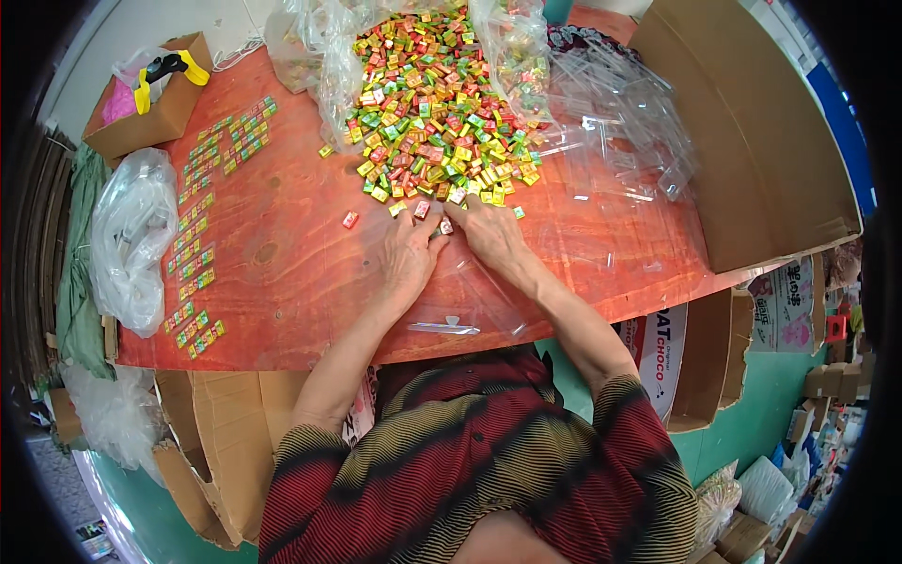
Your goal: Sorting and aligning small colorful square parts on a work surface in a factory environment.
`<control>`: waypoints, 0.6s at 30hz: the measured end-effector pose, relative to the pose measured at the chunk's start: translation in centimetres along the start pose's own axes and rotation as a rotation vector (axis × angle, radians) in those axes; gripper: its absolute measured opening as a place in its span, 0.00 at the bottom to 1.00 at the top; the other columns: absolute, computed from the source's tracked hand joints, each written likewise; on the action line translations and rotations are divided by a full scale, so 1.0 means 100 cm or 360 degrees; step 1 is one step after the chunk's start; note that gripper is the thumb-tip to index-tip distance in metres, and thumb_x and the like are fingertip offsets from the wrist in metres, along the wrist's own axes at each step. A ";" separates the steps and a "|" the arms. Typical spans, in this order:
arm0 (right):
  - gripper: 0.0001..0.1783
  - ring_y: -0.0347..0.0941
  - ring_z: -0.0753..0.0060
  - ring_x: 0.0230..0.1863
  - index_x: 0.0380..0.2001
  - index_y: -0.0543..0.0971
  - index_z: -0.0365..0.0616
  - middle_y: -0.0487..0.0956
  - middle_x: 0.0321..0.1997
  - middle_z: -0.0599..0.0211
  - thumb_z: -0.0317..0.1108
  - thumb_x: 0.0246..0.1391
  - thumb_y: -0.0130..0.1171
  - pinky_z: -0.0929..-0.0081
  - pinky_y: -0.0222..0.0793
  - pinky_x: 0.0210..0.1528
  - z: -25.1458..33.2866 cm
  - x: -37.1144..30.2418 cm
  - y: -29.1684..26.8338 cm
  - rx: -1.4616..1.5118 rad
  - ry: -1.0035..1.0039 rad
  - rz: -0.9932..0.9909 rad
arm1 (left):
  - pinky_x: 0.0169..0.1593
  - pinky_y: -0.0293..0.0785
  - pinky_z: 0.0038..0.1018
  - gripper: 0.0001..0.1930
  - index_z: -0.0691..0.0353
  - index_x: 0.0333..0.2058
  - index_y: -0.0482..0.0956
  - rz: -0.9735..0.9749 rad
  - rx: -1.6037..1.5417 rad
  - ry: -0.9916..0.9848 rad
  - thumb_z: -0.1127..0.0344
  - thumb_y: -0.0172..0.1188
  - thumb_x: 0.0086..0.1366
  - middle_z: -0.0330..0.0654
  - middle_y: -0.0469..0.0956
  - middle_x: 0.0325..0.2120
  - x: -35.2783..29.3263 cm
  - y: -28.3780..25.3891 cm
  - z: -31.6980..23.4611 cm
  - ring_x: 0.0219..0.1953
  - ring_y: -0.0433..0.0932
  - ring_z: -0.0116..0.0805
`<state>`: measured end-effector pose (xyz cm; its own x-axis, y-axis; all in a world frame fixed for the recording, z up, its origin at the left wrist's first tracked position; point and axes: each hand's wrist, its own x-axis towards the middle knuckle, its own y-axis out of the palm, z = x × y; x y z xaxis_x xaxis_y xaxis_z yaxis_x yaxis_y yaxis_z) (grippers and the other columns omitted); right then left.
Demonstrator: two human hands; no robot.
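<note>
So everything here goes by the big heap of wrapped pieces, mostly red, yellow and green, on a reddish wooden table. Clear plastic bagging flanks the heap on both sides, and the part on the right has more pieces showing inside it. Left of the heap, near the far edge, there's a small open cardboard box with pink stuff, some clear plastic and a black-and-yellow thing poking out the top. To the heap's right is a jumble of clear plastic cases, and past those a tall brown carton; can't see inside that one.

Both hands are at the heap's near edge. The left hand has its fingers curled in, right by a red-and-white piece, which lies just in front of the heap, long axis pointing roughly toward it. The right hand is bent in beside it, fingertips down. Honestly can't tell if either one is pinching anything.

Nearer the person than the heap, a loose clear case lies diagonally, its near end angled off to the right. Well left of the heap, small pieces sit in neat rows.
</note>
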<state>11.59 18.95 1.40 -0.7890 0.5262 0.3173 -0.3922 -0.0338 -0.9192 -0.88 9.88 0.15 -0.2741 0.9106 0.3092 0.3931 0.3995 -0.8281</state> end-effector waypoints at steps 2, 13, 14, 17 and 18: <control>0.10 0.74 0.54 0.23 0.33 0.72 0.42 0.72 0.25 0.53 0.27 0.44 0.49 0.63 0.70 0.21 -0.002 -0.003 0.003 -0.0006 0.0002 -0.0036 | 0.34 0.72 0.37 0.17 0.52 0.40 0.76 -0.0091 0.0046 0.0087 0.62 0.63 0.49 0.47 0.69 0.37 0.001 0.002 0.000 0.33 0.74 0.45; 0.07 0.73 0.52 0.27 0.32 0.74 0.44 0.75 0.28 0.56 0.33 0.49 0.53 0.61 0.68 0.25 -0.008 -0.032 -0.007 0.0167 0.0606 -0.0233 | 0.34 0.71 0.35 0.13 0.53 0.37 0.78 -0.0030 -0.0071 0.0064 0.63 0.63 0.49 0.45 0.71 0.34 -0.010 -0.012 0.004 0.33 0.74 0.44; 0.09 0.73 0.51 0.27 0.33 0.73 0.44 0.75 0.27 0.56 0.33 0.48 0.55 0.61 0.68 0.26 -0.009 -0.030 -0.006 0.0148 0.0601 -0.0187 | 0.34 0.71 0.36 0.13 0.53 0.37 0.78 -0.0011 -0.0078 0.0055 0.63 0.63 0.49 0.45 0.70 0.34 -0.008 -0.012 0.004 0.33 0.74 0.44; 0.09 0.73 0.50 0.27 0.34 0.73 0.43 0.74 0.28 0.57 0.33 0.48 0.55 0.60 0.68 0.27 -0.002 -0.020 -0.004 0.0066 0.0612 -0.0045 | 0.34 0.71 0.36 0.14 0.53 0.37 0.78 0.0036 -0.0123 0.0024 0.63 0.63 0.50 0.44 0.70 0.34 -0.006 -0.011 0.005 0.33 0.74 0.44; 0.09 0.73 0.50 0.27 0.34 0.73 0.43 0.74 0.28 0.57 0.33 0.48 0.55 0.60 0.68 0.27 -0.003 -0.020 -0.004 0.0067 0.0608 -0.0047 | 0.34 0.71 0.36 0.14 0.53 0.37 0.78 0.0033 -0.0121 0.0023 0.63 0.63 0.50 0.44 0.70 0.34 -0.005 -0.011 0.004 0.33 0.74 0.44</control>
<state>13.50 18.12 1.08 -0.5469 0.8060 0.2265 -0.4373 -0.0444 -0.8982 -1.55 8.97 0.71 -0.2525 0.9200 0.2997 0.4644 0.3870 -0.7966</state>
